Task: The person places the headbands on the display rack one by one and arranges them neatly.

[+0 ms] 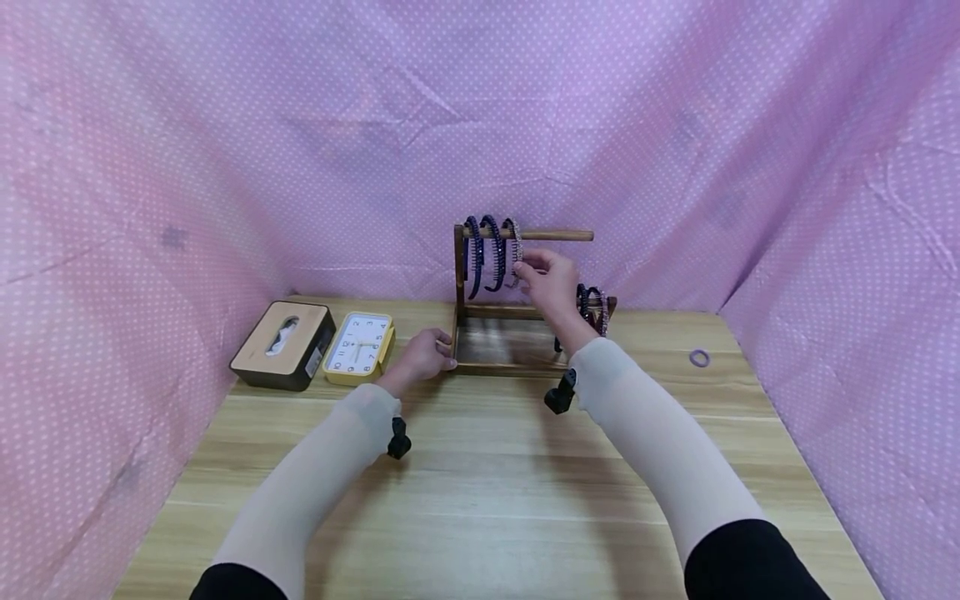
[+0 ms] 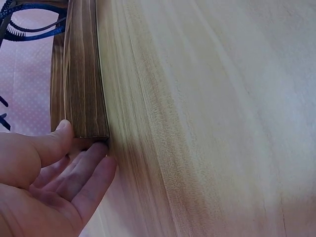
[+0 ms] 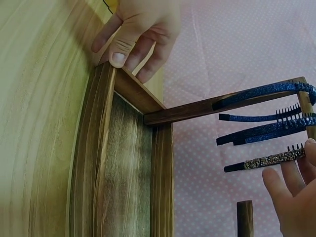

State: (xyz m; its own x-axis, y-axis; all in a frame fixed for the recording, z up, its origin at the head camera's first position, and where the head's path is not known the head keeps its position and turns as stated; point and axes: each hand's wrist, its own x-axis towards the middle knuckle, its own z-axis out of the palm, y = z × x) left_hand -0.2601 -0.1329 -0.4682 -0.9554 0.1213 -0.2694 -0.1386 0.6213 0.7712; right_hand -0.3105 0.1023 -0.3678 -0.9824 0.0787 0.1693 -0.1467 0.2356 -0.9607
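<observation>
A dark wooden headband rack [image 1: 498,368] stands near the back of the table. My left hand [image 1: 427,354] touches its left front corner, thumb on the edge and loosely straight fingers along the end. Two dark blue toothed headbands [image 1: 495,258] hang from the upper rod [image 1: 558,236] near the post. Beside them, on the same rod, hangs a headband covered in glittery stones [image 3: 271,160]. My right hand [image 1: 553,283] pinches this glittery headband by its side. More headbands [image 1: 604,308], dark and glittery, hang lower at the rack's right end, partly hidden by my right wrist.
To the left of the rack lie a yellow-framed clock [image 1: 358,345] and a tissue box [image 1: 288,337] with a wooden top. A small purple ring-shaped band [image 1: 699,358] lies on the table at right. Polka-dotted pink cloth [image 1: 375,167] encloses the table's back and sides.
</observation>
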